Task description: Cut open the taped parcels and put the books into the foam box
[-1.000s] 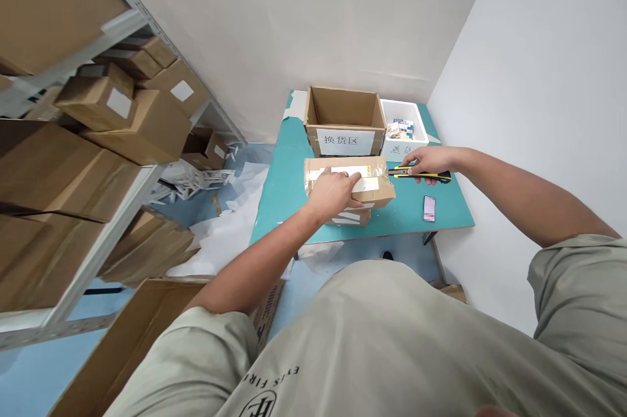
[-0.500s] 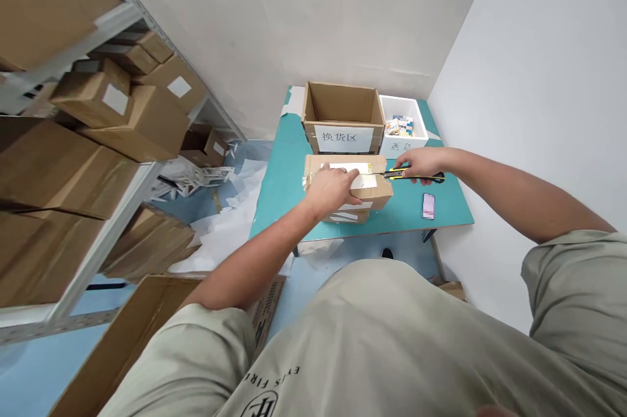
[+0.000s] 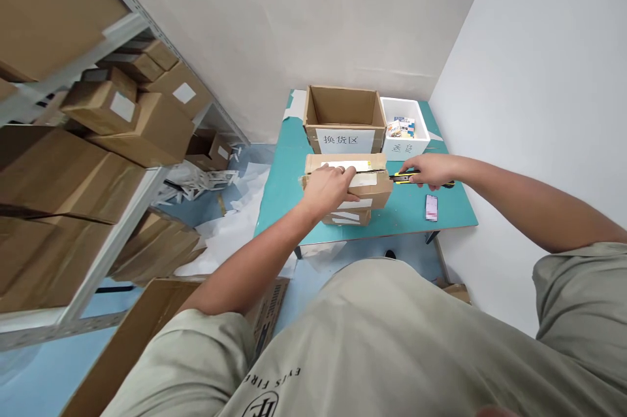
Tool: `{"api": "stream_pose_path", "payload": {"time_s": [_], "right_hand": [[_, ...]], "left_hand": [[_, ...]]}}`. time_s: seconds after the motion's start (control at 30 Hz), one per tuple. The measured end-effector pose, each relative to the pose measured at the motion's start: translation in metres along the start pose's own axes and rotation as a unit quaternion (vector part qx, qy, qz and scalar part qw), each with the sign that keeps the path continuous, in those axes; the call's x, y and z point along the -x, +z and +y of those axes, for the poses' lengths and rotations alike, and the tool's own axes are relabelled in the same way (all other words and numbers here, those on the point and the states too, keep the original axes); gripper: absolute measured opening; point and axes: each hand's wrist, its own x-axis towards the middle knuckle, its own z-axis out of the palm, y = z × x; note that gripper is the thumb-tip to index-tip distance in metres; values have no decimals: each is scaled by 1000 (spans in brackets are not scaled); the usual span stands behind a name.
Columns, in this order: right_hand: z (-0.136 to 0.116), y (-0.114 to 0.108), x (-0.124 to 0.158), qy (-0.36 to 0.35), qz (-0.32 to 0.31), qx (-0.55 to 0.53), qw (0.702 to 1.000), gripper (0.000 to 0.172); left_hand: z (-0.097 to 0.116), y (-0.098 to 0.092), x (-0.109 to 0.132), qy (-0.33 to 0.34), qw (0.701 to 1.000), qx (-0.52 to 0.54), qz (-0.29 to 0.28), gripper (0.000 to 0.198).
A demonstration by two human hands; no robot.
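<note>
A taped cardboard box point(image 3: 375, 197) with white labels lies on top of another cardboard box point(image 3: 363, 216) on the teal table. Across its upper face runs a dark, slightly gaping slit along the seam. My left hand point(image 3: 329, 189) grips this upper box from above, fingers over the top near the slit and thumb toward the front. At the box's right end, my right hand point(image 3: 431, 170) is closed around a yellow and black utility knife point(image 3: 405, 178). The knife points left, its front end beside the slit's right end; whether the blade touches cardboard I cannot tell.
Behind stand an open cardboard carton point(image 3: 345, 140) with a handwritten sign and a white bin point(image 3: 404, 150) holding small packets. A phone point(image 3: 432, 207) lies at the table's right. Shelving point(image 3: 105, 244) stacked with boxes rises at left; white sheets point(image 3: 235, 214) cover part of the floor.
The knife has moved right, from over the box top to its right end. The slit now shows as a dark, wider gap. My left hand stays on the box.
</note>
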Motion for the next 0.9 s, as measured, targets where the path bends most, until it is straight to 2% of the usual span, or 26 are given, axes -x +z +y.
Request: {"api": "stream_pose_path", "payload": {"time_s": [0.13, 0.2, 0.27, 0.33, 0.43, 0.53, 0.67, 0.8, 0.9], "right_hand": [[29, -7, 28, -4, 55, -24, 998, 53], [49, -5, 40, -27, 107, -76, 991, 52], [66, 4, 44, -72, 166, -151, 972, 54], [76, 20, 38, -111, 211, -229, 944, 61], [78, 51, 18, -136, 256, -339, 895, 65], [71, 82, -4, -136, 269, -423, 854, 68], [67, 116, -23, -130, 280, -505, 806, 65], [79, 149, -41, -93, 317, -597, 731, 60], [92, 177, -63, -44, 347, -643, 682, 59]], "left_hand": [[4, 6, 20, 33, 996, -27, 78, 8], [5, 14, 32, 37, 992, -46, 109, 23], [5, 25, 44, 39, 990, -48, 126, 31], [5, 37, 55, 42, 989, -36, 136, 33], [5, 49, 69, 46, 988, -11, 144, 41], [6, 51, 81, 39, 992, -9, 122, 54], [2, 40, 91, 4, 998, -9, 63, 63], [-7, 30, 95, -11, 999, 34, 18, 73], [-8, 31, 96, -13, 997, 72, 23, 74]]}}
